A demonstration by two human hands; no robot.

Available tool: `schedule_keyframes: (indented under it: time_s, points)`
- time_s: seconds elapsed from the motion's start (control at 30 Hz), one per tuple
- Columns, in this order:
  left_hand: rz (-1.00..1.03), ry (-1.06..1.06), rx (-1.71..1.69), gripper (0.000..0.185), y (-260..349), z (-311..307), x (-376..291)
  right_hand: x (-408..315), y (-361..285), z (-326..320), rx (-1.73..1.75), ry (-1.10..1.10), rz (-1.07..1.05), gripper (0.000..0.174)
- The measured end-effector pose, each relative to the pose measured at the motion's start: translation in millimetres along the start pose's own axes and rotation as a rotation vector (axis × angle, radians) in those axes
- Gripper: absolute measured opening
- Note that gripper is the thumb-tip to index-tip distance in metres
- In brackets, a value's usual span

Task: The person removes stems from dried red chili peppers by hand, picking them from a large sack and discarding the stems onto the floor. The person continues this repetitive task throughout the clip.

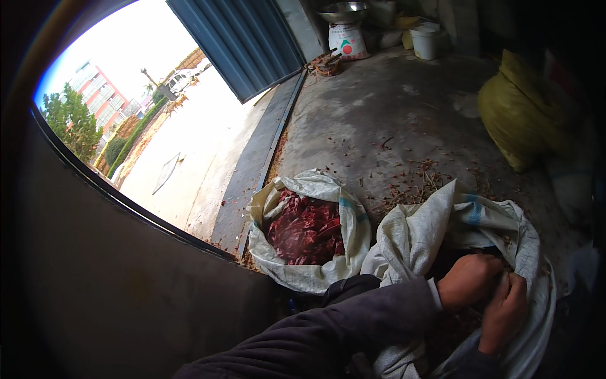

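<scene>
Over the mouth of a white woven sack at the lower right, my left hand and my right hand meet. Both have curled fingers brought close together, and whatever may be between the fingertips is hidden. Dark contents show dimly inside this sack, around my wrists. To the left stands a second white woven sack with its rim rolled down. It is filled with dark red, wrinkled dried chili peppers.
Chili stems and red bits litter the concrete floor. A full yellow sack stands right. Toward the back are a white bucket and a metal basin on a printed sack. A blue corrugated door opens onto a bright yard.
</scene>
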State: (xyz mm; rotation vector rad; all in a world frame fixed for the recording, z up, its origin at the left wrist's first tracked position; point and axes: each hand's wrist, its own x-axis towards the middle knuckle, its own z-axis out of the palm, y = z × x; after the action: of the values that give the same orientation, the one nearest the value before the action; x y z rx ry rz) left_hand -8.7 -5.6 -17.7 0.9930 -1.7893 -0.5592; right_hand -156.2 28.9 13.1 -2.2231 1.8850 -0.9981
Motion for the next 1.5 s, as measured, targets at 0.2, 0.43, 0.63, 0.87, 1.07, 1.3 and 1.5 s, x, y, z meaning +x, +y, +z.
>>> schedule_keyframes:
  time_s: [0.2,0.43,0.63,0.87,1.07,1.3,1.5]
  points:
    - [-0.018,-0.04,-0.378,0.021,4,-6,2,-12,34,15,0.68,0.05,0.248,0.031]
    - [-0.192,0.005,-0.784,0.011,12,-9,4,4,116,6,0.238,0.134,0.02,0.05]
    - [-0.503,0.052,-1.163,0.016,11,-8,7,35,72,-2,-0.269,0.18,-0.102,0.036]
    - [-0.304,0.067,-0.937,0.023,3,-2,6,24,25,66,-0.422,-0.362,-0.281,0.032]
    - [-0.183,0.071,-0.583,0.017,4,-3,5,21,64,80,-0.29,-0.426,-0.221,0.033]
    - [-0.21,0.219,-0.286,0.016,0,0,2,13,60,43,-0.119,-0.518,-0.105,0.03]
    - [-0.255,0.059,-0.34,0.017,-1,11,-1,13,54,20,0.285,-0.077,0.324,0.04]
